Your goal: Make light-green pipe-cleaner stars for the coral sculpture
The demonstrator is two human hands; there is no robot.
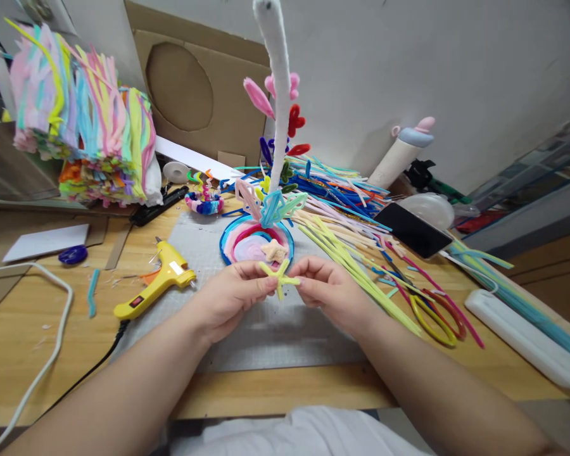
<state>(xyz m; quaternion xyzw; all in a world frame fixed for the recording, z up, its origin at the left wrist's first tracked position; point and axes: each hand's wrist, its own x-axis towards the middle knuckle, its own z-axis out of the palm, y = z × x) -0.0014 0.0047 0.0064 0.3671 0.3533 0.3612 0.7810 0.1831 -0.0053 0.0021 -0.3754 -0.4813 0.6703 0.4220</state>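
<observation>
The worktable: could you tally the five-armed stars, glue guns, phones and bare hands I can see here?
Five-armed stars: 2 (yellow star, peach star)
Glue guns: 1 (yellow glue gun)
Phones: 1 (black phone)
Bare hands: 2 (left hand, right hand)
Total: 6

I saw the left hand (230, 297) and right hand (331, 291) pinching a yellow star (280, 279); from it, a coiled base (246, 249) sat at twelve o'clock, a glue gun (168, 271) at nine, scissors (422, 316) near three.
</observation>
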